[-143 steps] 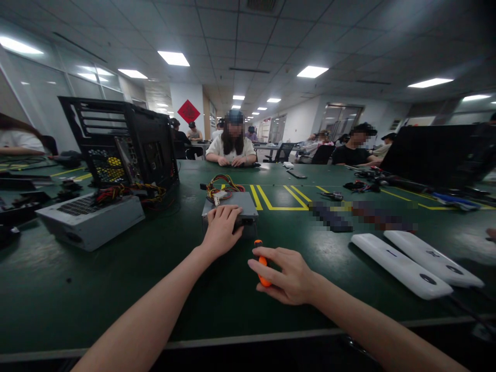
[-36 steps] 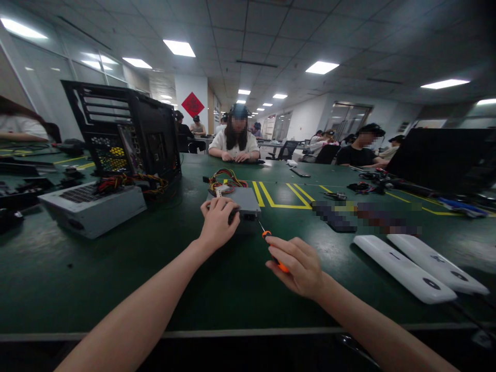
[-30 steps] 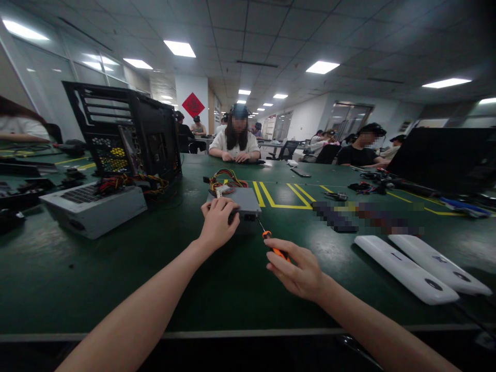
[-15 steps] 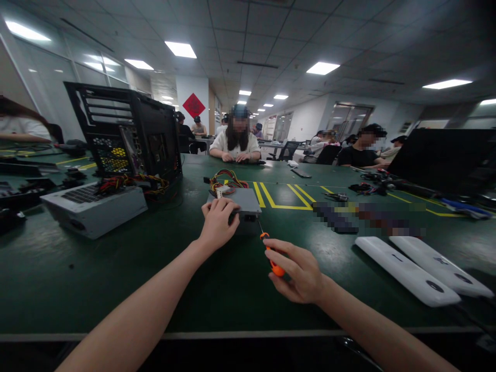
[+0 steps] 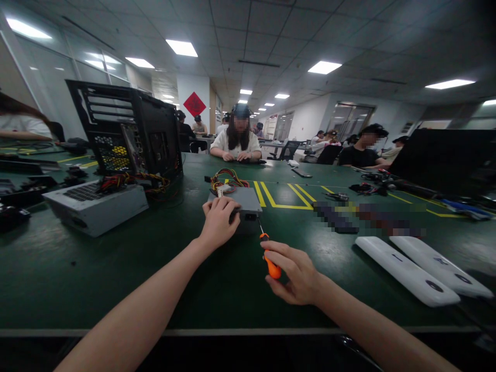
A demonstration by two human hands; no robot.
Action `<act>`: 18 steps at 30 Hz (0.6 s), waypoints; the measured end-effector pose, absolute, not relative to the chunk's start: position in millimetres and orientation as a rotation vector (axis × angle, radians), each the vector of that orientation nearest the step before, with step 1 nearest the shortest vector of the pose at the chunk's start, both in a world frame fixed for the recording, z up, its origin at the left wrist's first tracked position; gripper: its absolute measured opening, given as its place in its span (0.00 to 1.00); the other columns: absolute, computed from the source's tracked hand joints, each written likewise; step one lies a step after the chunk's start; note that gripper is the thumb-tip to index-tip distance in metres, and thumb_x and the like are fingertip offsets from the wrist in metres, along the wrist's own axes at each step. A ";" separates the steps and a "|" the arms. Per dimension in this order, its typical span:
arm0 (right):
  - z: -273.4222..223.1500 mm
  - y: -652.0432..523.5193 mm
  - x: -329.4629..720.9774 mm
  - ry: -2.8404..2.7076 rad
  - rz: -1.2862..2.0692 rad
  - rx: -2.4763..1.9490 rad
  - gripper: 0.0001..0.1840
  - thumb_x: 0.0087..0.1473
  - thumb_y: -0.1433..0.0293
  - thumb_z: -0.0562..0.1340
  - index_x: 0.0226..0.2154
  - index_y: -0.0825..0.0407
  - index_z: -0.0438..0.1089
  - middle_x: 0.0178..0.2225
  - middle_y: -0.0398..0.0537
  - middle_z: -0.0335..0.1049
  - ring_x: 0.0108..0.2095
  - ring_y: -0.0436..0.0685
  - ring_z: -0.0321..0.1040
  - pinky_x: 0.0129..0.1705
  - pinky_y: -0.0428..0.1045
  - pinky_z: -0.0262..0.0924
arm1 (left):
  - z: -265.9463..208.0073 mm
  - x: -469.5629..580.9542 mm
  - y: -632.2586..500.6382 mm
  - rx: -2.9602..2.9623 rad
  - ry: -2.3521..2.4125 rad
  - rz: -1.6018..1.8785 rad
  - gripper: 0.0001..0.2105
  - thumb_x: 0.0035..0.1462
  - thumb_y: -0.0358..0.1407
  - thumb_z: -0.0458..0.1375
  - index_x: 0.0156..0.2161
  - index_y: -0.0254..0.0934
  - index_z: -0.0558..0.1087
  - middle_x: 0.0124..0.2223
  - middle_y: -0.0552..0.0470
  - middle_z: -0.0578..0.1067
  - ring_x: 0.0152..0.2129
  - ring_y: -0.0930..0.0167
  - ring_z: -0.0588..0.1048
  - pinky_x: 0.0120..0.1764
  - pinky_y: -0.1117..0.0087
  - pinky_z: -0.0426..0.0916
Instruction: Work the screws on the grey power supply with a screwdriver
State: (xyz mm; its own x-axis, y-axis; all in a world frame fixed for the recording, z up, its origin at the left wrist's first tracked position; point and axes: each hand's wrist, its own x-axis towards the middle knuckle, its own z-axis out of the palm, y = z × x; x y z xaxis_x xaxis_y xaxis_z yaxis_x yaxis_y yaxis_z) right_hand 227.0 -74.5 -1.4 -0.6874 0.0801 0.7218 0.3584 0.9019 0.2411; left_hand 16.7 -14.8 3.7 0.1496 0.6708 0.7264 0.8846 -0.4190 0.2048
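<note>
A small grey computer power supply [image 5: 251, 199] rests on the green table, its socket side facing me. My left hand [image 5: 219, 222] is closed over its left part, the fingers on the top and the thumb at the near side. Behind the hand a bundle of red, yellow and black cables [image 5: 231, 178] comes out of it. My right hand [image 5: 296, 271] grips a screwdriver [image 5: 273, 268] by its orange and black handle. The thin shaft points up and away, its tip at the near right corner of the power supply; whether it sits in a screw is too small to tell.
A larger power supply [image 5: 96, 212] lies to the left, before an open black computer case [image 5: 127, 129]. Two white oblong devices [image 5: 406, 271] lie on the right, near pliers [image 5: 336, 196] and a dark screen [image 5: 445, 165]. A person [image 5: 238, 139] sits across the table.
My right hand has shifted slightly left and the screwdriver handle has swung a little the same way. My left hand stays on the power supply.
</note>
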 end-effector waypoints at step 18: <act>2.0 -75.9 225.3 -2.350 -0.556 -0.298 0.15 0.55 0.66 0.55 0.44 0.57 0.60 0.41 0.61 0.68 0.38 0.56 0.70 0.33 0.49 0.66 | 4.4 16.9 -15.3 -2.168 -1.506 -1.133 0.09 0.53 0.33 0.51 0.40 0.43 0.69 0.43 0.51 0.70 0.43 0.65 0.64 0.44 0.60 0.51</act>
State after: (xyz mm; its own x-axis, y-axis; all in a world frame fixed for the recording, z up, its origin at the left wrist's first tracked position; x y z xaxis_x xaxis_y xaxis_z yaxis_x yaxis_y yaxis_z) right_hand 225.3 -75.9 2.0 -0.7330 0.0596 0.6777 0.3569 0.8818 0.3085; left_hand 16.9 -15.3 4.4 0.1547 0.6722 0.7241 0.8818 -0.4244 0.2055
